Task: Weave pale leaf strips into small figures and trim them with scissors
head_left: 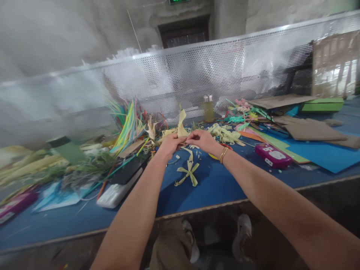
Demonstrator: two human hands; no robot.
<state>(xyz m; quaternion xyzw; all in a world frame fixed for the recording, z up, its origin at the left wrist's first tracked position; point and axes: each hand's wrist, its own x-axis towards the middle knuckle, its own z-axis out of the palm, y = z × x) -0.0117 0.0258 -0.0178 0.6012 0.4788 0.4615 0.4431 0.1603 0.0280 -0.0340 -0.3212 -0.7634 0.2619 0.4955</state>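
Both my hands meet above the blue tabletop (213, 183), pinching a pale yellow leaf strip (181, 125) that sticks up between them. My left hand (169, 144) is closed on its lower part. My right hand (203, 140), with a gold bracelet at the wrist, is closed on the same strip from the right. A small woven piece of yellow strips (188, 171) lies on the table just below my hands.
A bundle of coloured strips (127, 126) and dried leaves (33, 165) lie left. A white remote-like object (116, 192) and dark case sit front left. A pink box (272, 155), coloured paper sheets (323, 155), cardboard (309, 129) and a small bottle (208, 107) are right. A perforated metal screen (225, 71) backs the table.
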